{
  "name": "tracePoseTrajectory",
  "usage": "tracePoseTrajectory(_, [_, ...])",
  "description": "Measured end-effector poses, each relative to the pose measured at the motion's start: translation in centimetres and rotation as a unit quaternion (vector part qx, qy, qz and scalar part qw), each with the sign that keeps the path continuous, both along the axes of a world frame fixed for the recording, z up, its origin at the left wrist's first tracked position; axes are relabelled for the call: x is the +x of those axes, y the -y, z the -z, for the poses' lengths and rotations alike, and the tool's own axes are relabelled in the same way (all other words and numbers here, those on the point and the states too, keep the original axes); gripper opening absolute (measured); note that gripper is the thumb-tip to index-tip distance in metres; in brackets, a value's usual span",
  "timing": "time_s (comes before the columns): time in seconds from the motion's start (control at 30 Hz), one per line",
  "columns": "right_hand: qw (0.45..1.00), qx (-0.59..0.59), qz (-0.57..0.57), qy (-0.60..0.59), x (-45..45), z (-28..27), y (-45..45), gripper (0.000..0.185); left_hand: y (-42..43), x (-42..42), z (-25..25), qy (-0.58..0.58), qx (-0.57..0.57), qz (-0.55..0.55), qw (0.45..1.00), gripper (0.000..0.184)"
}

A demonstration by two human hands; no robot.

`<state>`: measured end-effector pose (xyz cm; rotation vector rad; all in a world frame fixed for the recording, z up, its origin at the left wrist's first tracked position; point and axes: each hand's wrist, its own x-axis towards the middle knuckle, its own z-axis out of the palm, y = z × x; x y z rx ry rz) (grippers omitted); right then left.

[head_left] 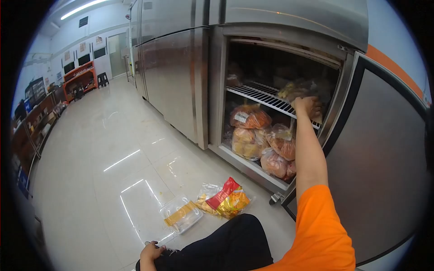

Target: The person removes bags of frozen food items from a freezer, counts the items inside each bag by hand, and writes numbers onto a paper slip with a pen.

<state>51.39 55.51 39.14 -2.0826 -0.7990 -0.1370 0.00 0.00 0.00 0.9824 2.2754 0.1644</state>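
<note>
My right hand (307, 106) reaches into the open refrigerator compartment, above the right part of the wire shelf (262, 95). Its fingers are curled against a clear plastic bag (289, 90) with yellowish contents. Low at the front, my left hand (152, 251) rests by my dark trouser leg, fingers slightly bent and apart, with no held thing visible. On the floor in front of me lie a clear plastic box (192, 220) with a yellow band and a red and yellow food packet (230, 198).
Below the shelf are stacked bagged foods, including an orange-red bag (253, 118) and a pale yellow one (246, 143). The compartment door (379, 158) stands open at the right. Closed steel doors (169, 86) line the left, beside a shiny tiled floor (99, 171).
</note>
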Motion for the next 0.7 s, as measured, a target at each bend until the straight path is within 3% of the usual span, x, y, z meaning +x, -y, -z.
tracePoseTrajectory(0.07, [0.997,0.045,0.047,0.049,-0.1,0.0,0.0,0.076,-1.3,1.1,0.6,0.026,0.022,-0.017,0.999,0.074])
tracePoseTrajectory(0.17, [0.989,-0.043,-0.123,0.073,1.9,-0.8,3.1,0.055,1.7,-2.5,1.3,0.034,0.010,-0.009,0.999,0.074])
tracePoseTrajectory(0.2, [0.991,-0.006,-0.107,0.081,2.9,-1.1,2.1,0.042,1.2,-2.2,1.9,0.035,0.015,-0.004,0.999,0.074])
tracePoseTrajectory(0.27, [0.993,0.022,-0.089,0.070,3.4,-1.0,1.3,0.037,1.2,-2.1,2.0,0.033,0.019,0.005,0.999,0.074])
tracePoseTrajectory(0.4, [0.990,0.100,-0.097,0.034,1.2,-1.5,4.9,0.027,1.0,-1.1,-0.1,0.024,0.035,-0.010,0.999,0.090])
tracePoseTrajectory(0.5, [0.916,0.383,-0.106,0.063,0.6,0.8,2.6,0.023,1.7,-0.3,-0.6,0.041,0.133,-0.051,0.989,0.103])
tracePoseTrajectory(0.53, [0.897,0.433,-0.080,0.046,-0.8,0.8,3.8,0.024,1.8,-0.3,-0.2,0.055,0.179,-0.063,0.980,0.105])
tracePoseTrajectory(0.63, [0.817,0.548,-0.174,-0.034,-4.1,1.2,8.4,0.026,1.8,1.2,-2.1,0.144,0.304,-0.125,0.933,0.108])
tracePoseTrajectory(0.67, [0.819,0.531,-0.208,-0.059,-5.7,1.3,10.8,0.023,1.3,1.6,-3.2,0.181,0.342,-0.148,0.910,0.107])
tracePoseTrajectory(0.7, [0.765,0.560,-0.285,-0.144,-7.4,1.9,11.7,0.020,0.5,1.6,-3.5,0.185,0.368,-0.133,0.902,0.106])
